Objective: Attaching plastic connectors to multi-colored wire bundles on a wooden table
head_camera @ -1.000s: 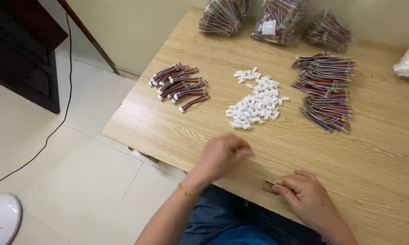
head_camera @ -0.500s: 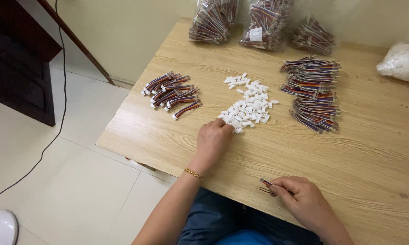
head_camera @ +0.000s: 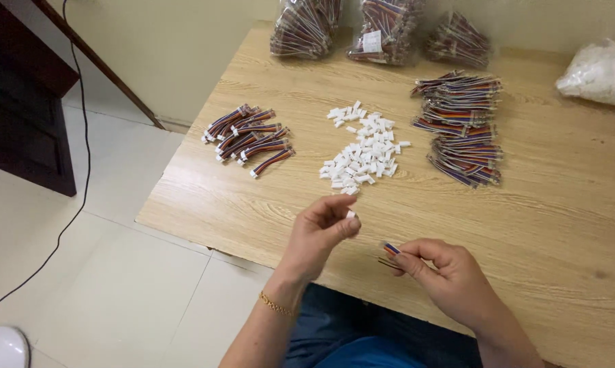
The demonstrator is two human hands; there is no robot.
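Observation:
My left hand (head_camera: 321,232) hovers over the near edge of the wooden table (head_camera: 559,225), pinching a small white plastic connector (head_camera: 351,214) between thumb and fingers. My right hand (head_camera: 447,276) is just to its right, holding a short multicoloured ribbon wire (head_camera: 390,249) with its end pointing at the left hand. A loose heap of white connectors (head_camera: 362,150) lies just beyond my left hand. The two hands are a few centimetres apart.
A pile of finished coloured wire pieces (head_camera: 247,140) lies at the table's left. A larger stack of wires (head_camera: 460,129) sits right of the connectors. Clear bags of wires (head_camera: 382,27) line the far edge, with a bag of white parts (head_camera: 597,71) at right. A black cable (head_camera: 82,184) runs over the floor.
My left hand reached to the white connector heap, then drew back toward me with one connector. My right hand lifted the wire slightly toward it.

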